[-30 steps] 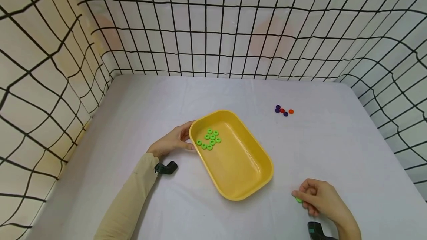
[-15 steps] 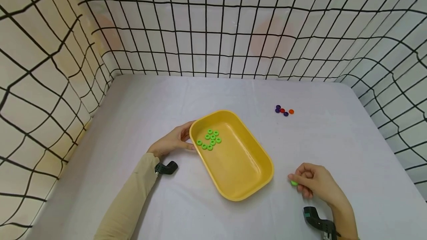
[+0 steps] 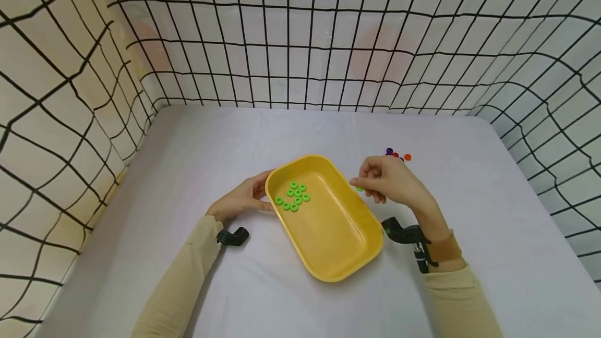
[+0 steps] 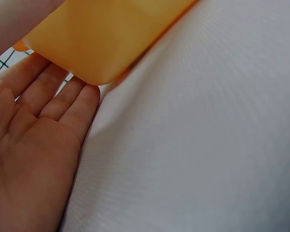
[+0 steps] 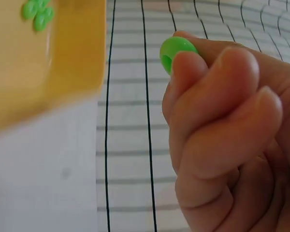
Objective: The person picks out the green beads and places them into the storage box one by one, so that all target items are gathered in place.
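Note:
A yellow tray [image 3: 328, 239] stands on the white cloth, with several green rings [image 3: 298, 193] lying at its far left end. My left hand [image 3: 241, 200] grips that end's left corner, thumb on one side and fingers against the wall, as the left wrist view shows close up. Between thumb and index finger of my right hand [image 3: 389, 179] is a pinched green ring [image 5: 176, 50] with a hole through it. This hand is just outside the tray's right long rim, its other fingers curled.
Beyond the right hand lie a few small beads: purple [image 3: 389, 151], red, and orange [image 3: 407, 157], partly hidden by it. A black grid net [image 3: 288, 46] walls the table at the back and sides. Black cameras [image 3: 233, 236] sit on both wrists.
My right hand has carried the green ring from the lower right up and left to the tray's right rim. The left hand and the tray have stayed in place.

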The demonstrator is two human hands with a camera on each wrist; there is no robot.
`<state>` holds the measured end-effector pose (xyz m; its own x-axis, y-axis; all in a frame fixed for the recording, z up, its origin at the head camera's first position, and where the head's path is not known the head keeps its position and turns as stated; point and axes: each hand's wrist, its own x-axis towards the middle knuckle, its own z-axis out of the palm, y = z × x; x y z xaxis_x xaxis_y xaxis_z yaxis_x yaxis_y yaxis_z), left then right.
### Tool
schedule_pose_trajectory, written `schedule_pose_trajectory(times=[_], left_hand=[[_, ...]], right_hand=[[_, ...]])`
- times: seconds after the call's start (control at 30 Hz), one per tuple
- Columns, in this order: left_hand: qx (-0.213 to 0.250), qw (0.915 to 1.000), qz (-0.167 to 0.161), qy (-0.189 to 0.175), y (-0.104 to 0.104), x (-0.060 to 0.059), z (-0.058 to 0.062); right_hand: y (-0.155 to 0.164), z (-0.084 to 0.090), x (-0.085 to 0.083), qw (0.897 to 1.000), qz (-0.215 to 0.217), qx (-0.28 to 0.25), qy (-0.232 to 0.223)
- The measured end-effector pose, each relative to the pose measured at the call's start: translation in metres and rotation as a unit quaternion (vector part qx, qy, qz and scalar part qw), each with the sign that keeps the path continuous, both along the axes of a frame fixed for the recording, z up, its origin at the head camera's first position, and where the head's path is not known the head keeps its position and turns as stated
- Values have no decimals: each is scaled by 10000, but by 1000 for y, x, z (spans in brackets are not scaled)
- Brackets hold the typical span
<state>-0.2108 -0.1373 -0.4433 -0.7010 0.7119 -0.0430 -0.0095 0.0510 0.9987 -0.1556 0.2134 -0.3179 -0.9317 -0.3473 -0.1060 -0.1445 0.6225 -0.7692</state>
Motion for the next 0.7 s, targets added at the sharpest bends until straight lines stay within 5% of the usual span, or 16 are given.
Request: schedule_pose_trajectory(times=[0.37,0.7], left_hand=[[-44,10000,-11,-32,0,1,-3],[-156,9999,7,-8,-1,-1,-1]], right_hand=[[-74,6,-39,9961,832,240,-137],[-105,-21,-57,9867,1111,1125,-370]])
